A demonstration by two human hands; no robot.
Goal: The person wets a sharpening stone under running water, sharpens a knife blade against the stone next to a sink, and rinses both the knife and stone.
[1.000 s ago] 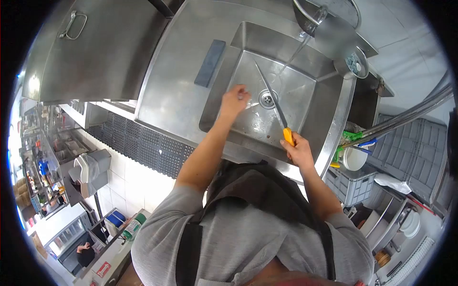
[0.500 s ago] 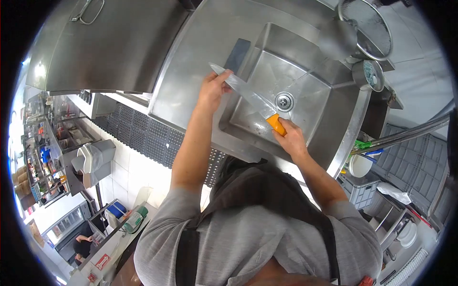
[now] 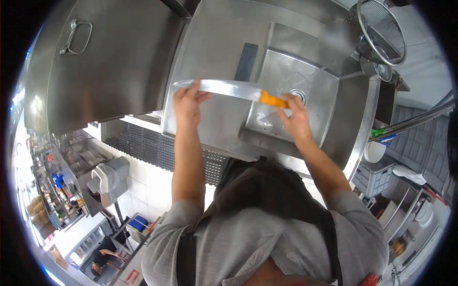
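A long knife [image 3: 229,89] with an orange handle is held level in both hands, over the left part of the sink [image 3: 286,138] and the steel counter [image 3: 210,43]. Around its handle, my right hand [image 3: 296,117] is closed. My left hand [image 3: 187,102] pinches the blade close to the tip, fingers on both sides of it. Just beyond the blade, a dark grey rectangular block [image 3: 246,62], like a sharpening stone, lies on the counter beside the sink. The sink drain [image 3: 298,95] is partly hidden by my right hand.
A round mesh strainer [image 3: 381,33] hangs at the upper right, near a metal pot [image 3: 377,69]. A steel lid or door with a handle [image 3: 75,37] stands at left. Behind the sink is a blurred grey shape. Another person [image 3: 104,255] is at lower left.
The knife has swung from a slant over the sink to nearly level, its tip moving left over the counter. My left hand has moved left with it. The view has shifted slightly.
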